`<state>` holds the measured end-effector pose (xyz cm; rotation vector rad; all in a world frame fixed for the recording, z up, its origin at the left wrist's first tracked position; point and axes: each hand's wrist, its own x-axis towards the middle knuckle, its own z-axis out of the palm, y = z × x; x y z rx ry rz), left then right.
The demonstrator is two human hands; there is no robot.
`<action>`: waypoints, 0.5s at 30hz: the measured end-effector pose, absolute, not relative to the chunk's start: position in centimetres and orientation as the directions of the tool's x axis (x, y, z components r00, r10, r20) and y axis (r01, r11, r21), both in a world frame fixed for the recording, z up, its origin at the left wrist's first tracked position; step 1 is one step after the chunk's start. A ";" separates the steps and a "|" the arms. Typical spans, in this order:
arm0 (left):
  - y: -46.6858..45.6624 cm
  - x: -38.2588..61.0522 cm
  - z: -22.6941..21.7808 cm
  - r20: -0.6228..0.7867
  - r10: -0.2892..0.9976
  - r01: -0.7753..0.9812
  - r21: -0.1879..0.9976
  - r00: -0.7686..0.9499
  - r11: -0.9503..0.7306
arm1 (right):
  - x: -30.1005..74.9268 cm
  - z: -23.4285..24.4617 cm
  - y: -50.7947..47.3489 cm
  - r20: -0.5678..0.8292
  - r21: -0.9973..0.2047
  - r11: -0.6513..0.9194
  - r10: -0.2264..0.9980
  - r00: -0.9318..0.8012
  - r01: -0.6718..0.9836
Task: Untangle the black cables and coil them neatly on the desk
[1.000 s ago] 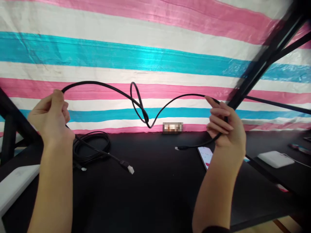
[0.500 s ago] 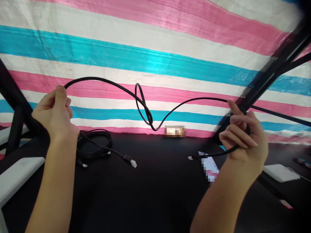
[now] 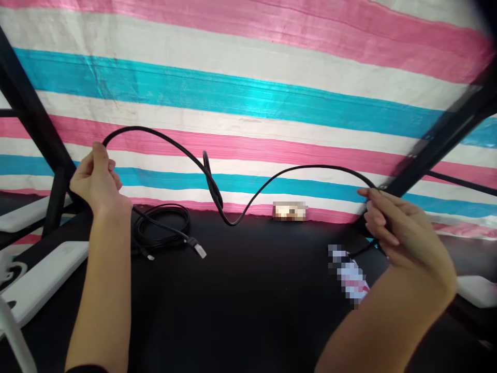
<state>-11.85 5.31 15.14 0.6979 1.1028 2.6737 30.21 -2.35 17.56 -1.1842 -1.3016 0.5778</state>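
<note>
A black USB cable point(image 3: 306, 167) stretches through the air between my two hands, dipping low in the middle with a narrow twisted loop. My left hand point(image 3: 100, 178) is closed, pinching the cable between thumb and fingers. From below that hand an end with a metal USB plug point(image 3: 197, 248) hangs out over the table. My right hand point(image 3: 399, 223) is closed round the cable too, its fingertips pinching it. The other end drops below my right hand, and its plug is hard to make out against the blurred phone-like thing point(image 3: 351, 274).
A coiled black cable point(image 3: 161, 241) lies on the black table point(image 3: 240, 300) behind my left wrist. White power strips point(image 3: 46, 280) are at the left, and a white box point(image 3: 476, 290) at the right. A striped sheet point(image 3: 233, 93) hangs behind, between black metal posts point(image 3: 39, 114).
My right hand has turned and its fingers have closed into a pinch on the cable. The middle loop has narrowed and sunk lower. The view has shifted slightly to the left.
</note>
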 end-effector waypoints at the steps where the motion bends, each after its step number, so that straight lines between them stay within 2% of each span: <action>1: 5.2 -12.1 15.1 0.361 0.309 0.036 0.698 -0.880 -0.715 | 30.1 17.6 -2.2 0.421 -0.897 0.358 0.871 0.253 0.258; 6: 4.8 -11.9 15.5 0.358 0.261 0.065 0.690 -0.897 -0.721 | 29.1 18.2 -2.5 0.477 -0.879 0.458 0.833 0.282 0.134; 8: 4.8 -11.6 15.7 0.366 0.261 0.067 0.683 -0.893 -0.727 | 28.8 18.2 -2.8 0.478 -0.878 0.449 0.842 0.251 0.168; 11: 4.7 -11.3 16.0 0.420 0.215 0.116 0.635 -0.881 -0.764 | 28.7 18.1 -2.7 0.458 -0.869 0.391 0.868 0.194 0.303; 15: 4.6 -11.0 16.5 0.485 0.198 0.165 0.608 -0.852 -0.777 | 28.8 17.9 -1.8 0.377 -0.893 0.284 0.896 0.236 0.349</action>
